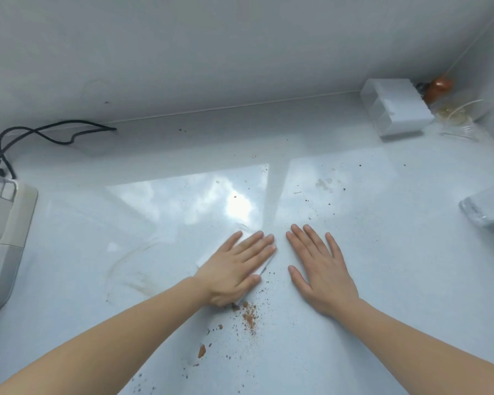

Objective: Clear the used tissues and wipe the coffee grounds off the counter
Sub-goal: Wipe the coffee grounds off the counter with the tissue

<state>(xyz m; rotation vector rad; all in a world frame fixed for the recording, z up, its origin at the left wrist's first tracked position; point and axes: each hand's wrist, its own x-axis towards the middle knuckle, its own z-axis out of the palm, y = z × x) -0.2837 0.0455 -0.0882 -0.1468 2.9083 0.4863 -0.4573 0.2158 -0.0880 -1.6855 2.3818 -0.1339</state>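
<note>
My left hand (236, 269) lies flat, fingers spread, pressing a folded white tissue (264, 266) onto the white counter (97, 252); only the tissue's edges show around the hand. My right hand (320, 269) rests flat and empty on the counter just right of it, fingers apart. Brown coffee grounds (248, 315) lie in a small pile directly below the left hand, with more clumps and specks (201, 350) scattered toward the front edge. Dark specks (307, 200) dot the counter farther back.
A beige appliance (3, 238) with a black cord (40, 132) sits at the left edge. At the back right stand a white tissue box (397, 106), a clear plastic bag (462, 115) and a brown object (439, 86). A clear packet (488, 206) lies at the right.
</note>
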